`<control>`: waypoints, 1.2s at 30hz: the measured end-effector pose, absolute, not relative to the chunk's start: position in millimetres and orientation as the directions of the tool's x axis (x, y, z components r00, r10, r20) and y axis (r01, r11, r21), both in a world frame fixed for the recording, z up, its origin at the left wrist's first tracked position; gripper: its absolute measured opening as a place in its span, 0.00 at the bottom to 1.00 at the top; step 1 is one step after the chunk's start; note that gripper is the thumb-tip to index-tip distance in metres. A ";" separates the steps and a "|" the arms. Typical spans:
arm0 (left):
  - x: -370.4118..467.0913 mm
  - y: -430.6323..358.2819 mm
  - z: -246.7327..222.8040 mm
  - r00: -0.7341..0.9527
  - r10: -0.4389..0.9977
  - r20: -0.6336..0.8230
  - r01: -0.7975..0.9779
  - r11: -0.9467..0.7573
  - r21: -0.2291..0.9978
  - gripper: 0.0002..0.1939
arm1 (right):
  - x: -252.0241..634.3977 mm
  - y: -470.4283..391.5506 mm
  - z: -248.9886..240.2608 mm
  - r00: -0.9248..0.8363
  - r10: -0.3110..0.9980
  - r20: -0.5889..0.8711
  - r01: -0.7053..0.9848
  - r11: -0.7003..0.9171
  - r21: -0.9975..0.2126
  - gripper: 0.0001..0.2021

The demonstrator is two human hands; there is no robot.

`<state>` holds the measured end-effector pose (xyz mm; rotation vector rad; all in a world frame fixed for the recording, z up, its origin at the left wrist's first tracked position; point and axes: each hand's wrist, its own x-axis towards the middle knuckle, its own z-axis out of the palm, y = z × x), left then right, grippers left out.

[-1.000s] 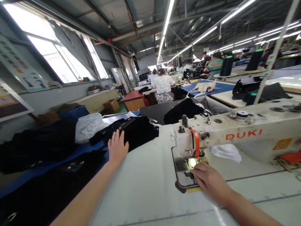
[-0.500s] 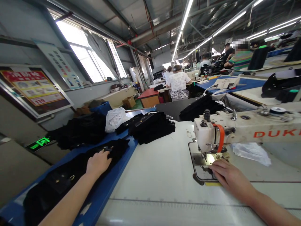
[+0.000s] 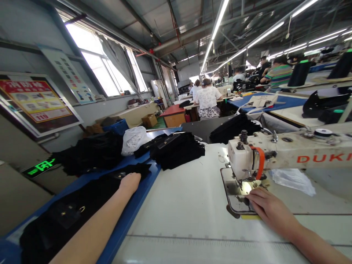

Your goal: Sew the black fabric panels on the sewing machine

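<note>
My left hand (image 3: 130, 182) is on the black fabric pieces (image 3: 101, 189) spread along the blue side table. Its fingers curl down into the dark cloth at the far end, so the fingertips are hidden. A black tab with gold-coloured metal rings (image 3: 66, 213) lies on the nearer part of that cloth. At the sewing machine (image 3: 244, 157), my right hand (image 3: 268, 205) rests by the lit needle plate (image 3: 233, 200), just in front of the presser foot. The fingers are pressed together, and whatever is between their tips is too small to make out.
Another stack of black pieces (image 3: 178, 150) sits on the pale machine table (image 3: 176, 205), beside a white plastic bag (image 3: 134, 140). A clear plastic sheet (image 3: 294, 181) lies under the machine arm. A printed ruler (image 3: 203, 240) crosses the front. People (image 3: 207, 97) sit at machines further back.
My left hand has moved away from me and to the right over the black fabric, toward its far end. My right hand stays by the needle plate.
</note>
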<state>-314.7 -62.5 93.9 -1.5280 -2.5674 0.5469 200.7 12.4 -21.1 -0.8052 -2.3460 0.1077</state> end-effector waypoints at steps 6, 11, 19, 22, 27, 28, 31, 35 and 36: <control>-295.7 -76.7 101.1 -0.458 0.884 -0.096 0.841 0.396 -0.368 0.10 | 201.4 13.4 -23.3 -0.606 0.556 0.569 0.511 0.820 -0.257 0.14; -261.8 -103.9 99.2 -0.435 0.895 -0.103 0.852 0.372 -0.368 0.19 | 202.4 14.8 -24.9 -0.605 0.555 0.570 0.518 0.819 -0.247 0.15; -211.0 -130.1 98.1 -0.449 0.886 -0.113 0.849 0.385 -0.362 0.20 | 205.4 17.2 -30.9 -0.609 0.535 0.585 0.507 0.830 -0.231 0.15; -204.4 -121.0 98.5 -0.481 0.869 -0.113 0.838 0.418 -0.351 0.17 | 206.3 17.9 -31.6 -0.626 0.499 0.599 0.496 0.848 -0.188 0.17; -205.0 -118.2 104.6 -0.454 0.885 -0.106 0.868 0.412 -0.279 0.18 | 206.2 18.7 -32.1 -0.639 0.472 0.607 0.494 0.857 -0.146 0.17; -206.6 -122.4 106.7 -0.430 0.896 -0.108 0.883 0.393 -0.255 0.18 | 206.4 19.3 -32.6 -0.641 0.470 0.607 0.495 0.857 -0.141 0.17; -221.6 -142.7 117.2 -0.356 0.929 -0.098 0.925 0.336 -0.176 0.22 | 209.0 21.5 -34.9 -0.641 0.453 0.619 0.499 0.859 -0.113 0.17; -284.5 -181.7 142.0 -0.470 0.870 0.147 0.878 0.478 -0.022 0.28 | 207.1 14.1 -33.9 -0.650 0.381 0.657 0.474 0.879 -0.041 0.15; -307.3 -192.7 147.7 -0.531 0.816 0.227 0.838 0.545 0.003 0.29 | 201.5 7.9 -30.5 -0.661 0.358 0.659 0.453 0.891 -0.030 0.14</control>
